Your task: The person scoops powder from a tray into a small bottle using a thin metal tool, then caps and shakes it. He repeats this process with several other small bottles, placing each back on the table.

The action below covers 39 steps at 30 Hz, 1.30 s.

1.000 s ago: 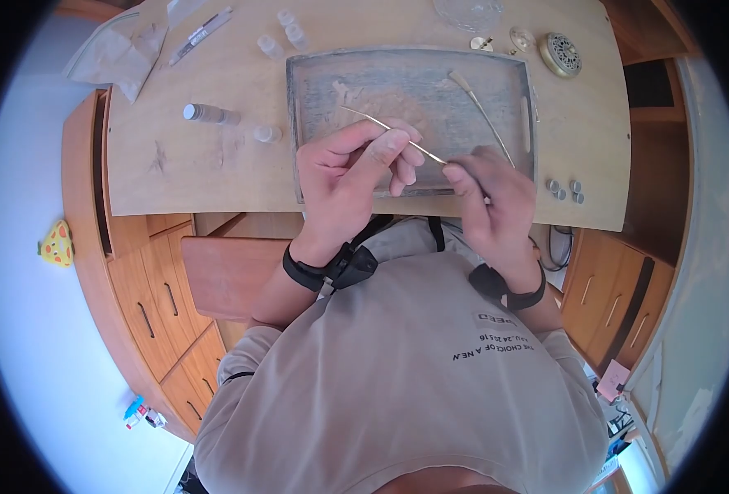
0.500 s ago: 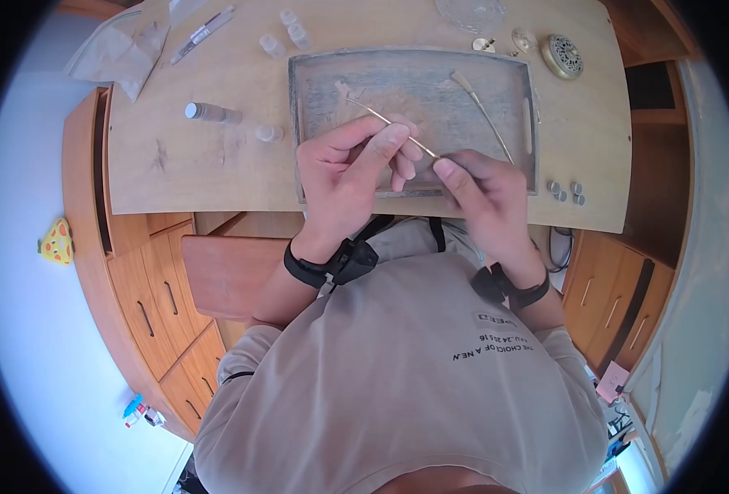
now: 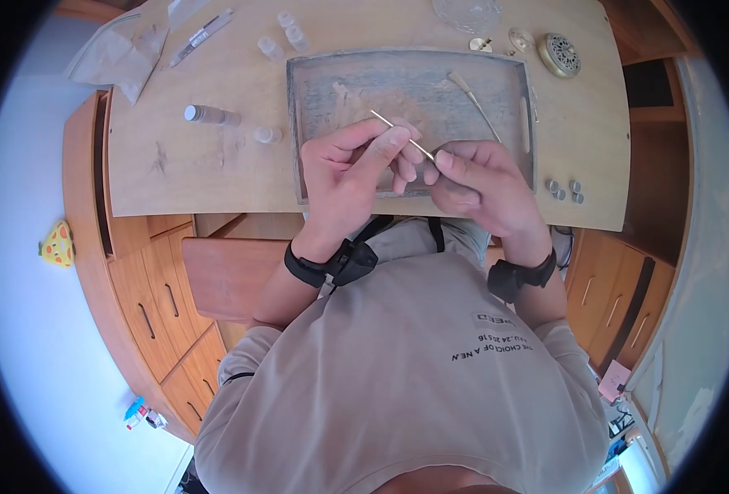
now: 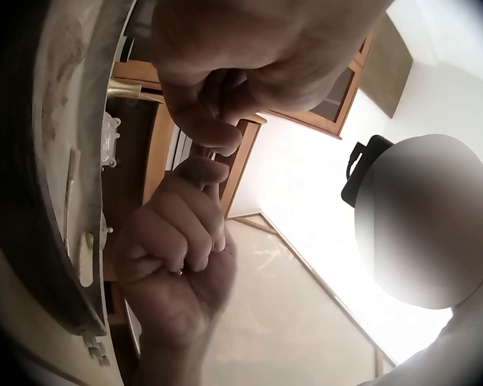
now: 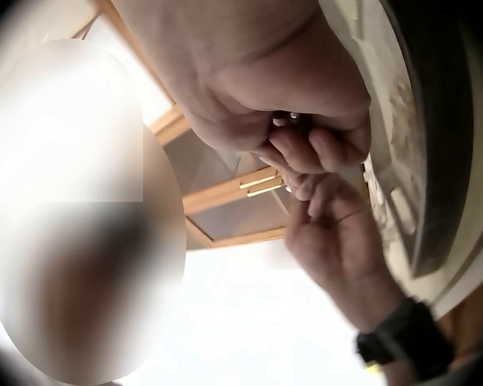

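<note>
A thin brass-coloured stick [image 3: 417, 146] slants between both hands over the near part of a grey wooden tray [image 3: 294, 132]. My left hand [image 3: 344, 173] pinches its middle between thumb and forefinger, the other fingers loosely bent. One straight, narrow end sticks out past that grip toward the tray. At the lower end of the stick, my right hand [image 3: 488, 185] pinches it with thumb and forefinger, its remaining fingers curled into the palm. A tiny shiny bit [image 5: 295, 116] shows among those curled fingers in the right wrist view. Brown powder [image 3: 364, 103] lies on the tray floor behind the hands.
In the tray lies a thin tool with a flared end [image 3: 462, 81]. A pierced brass round box [image 3: 562, 55] and a glass dish [image 3: 467, 12] stand behind right. Small silver cylinders [image 3: 555, 189] sit at right. At left are a capped bottle [image 3: 212, 114], small vials and a bag [image 3: 126, 53].
My right hand has shifted slightly left and turned, its thumb and forefinger now on the stick's lower end. Less of the stick shows beyond my left hand, which has barely moved.
</note>
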### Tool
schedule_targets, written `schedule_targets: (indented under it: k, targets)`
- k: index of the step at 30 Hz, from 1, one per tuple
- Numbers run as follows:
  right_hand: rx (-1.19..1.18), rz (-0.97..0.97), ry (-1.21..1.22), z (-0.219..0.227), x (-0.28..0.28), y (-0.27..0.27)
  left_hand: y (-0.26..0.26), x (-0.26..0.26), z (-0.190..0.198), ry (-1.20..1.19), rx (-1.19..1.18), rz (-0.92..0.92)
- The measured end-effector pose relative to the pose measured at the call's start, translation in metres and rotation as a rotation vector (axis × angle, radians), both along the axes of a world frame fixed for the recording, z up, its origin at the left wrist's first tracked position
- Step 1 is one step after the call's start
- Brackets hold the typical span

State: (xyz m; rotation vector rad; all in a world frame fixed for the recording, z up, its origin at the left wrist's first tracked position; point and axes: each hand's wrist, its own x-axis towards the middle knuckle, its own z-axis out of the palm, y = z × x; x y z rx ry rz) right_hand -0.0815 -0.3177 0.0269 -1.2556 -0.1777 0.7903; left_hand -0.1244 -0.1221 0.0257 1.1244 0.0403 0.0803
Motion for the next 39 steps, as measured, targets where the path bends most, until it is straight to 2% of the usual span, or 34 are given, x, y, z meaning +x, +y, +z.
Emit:
schedule_targets:
  k: [5, 8, 9, 14, 17, 21, 24, 27, 30, 33, 35, 39]
  targets:
    - [-0.339, -0.145, -0.539, 0.009, -0.012, 0.015, -0.006, 0.002, -0.004, -0.015, 0.082, 0.089]
    - [-0.454, -0.282, -1.193, -0.008, -0.014, 0.021, -0.009, 0.005, -0.002, -0.009, 0.176, 0.113]
    - [-0.492, -0.306, -1.274, -0.013, -0.013, 0.021, -0.010, 0.006, 0.000, -0.004, 0.205, 0.115]
    - [-0.616, -0.419, -1.628, -0.026, -0.002, 0.019, -0.008, 0.011, 0.001, 0.049, -0.078, 0.116]
    - [-0.655, -0.437, -1.680, -0.018, -0.006, 0.021, -0.003, 0.009, -0.005, 0.007, -0.064, 0.096]
    - [-0.551, -0.436, -1.532, -0.015, -0.009, 0.021, -0.004, 0.006, -0.002, -0.024, -0.005, 0.114]
    - [-0.491, -0.458, -1.431, -0.012, -0.007, 0.022, -0.002, 0.009, -0.003, -0.026, -0.001, 0.058]
    - [-0.467, -0.514, -1.426, -0.012, -0.006, 0.022, -0.005, 0.009, -0.002, -0.071, -0.169, 0.022]
    - [-0.445, -0.553, -1.427, -0.013, -0.008, 0.022, -0.001, 0.011, -0.005, -0.174, -0.238, 0.001]
    - [-0.469, -0.545, -1.437, -0.013, -0.009, 0.023, -0.005, 0.010, -0.001, -0.136, -0.181, 0.079]
    - [-0.469, -0.541, -1.453, -0.015, -0.009, 0.023, -0.003, 0.011, -0.005, -0.165, -0.205, 0.055]
    - [-0.417, -0.483, -1.243, -0.011, -0.016, 0.025, 0.000, 0.015, -0.013, -0.271, -0.254, -0.011]
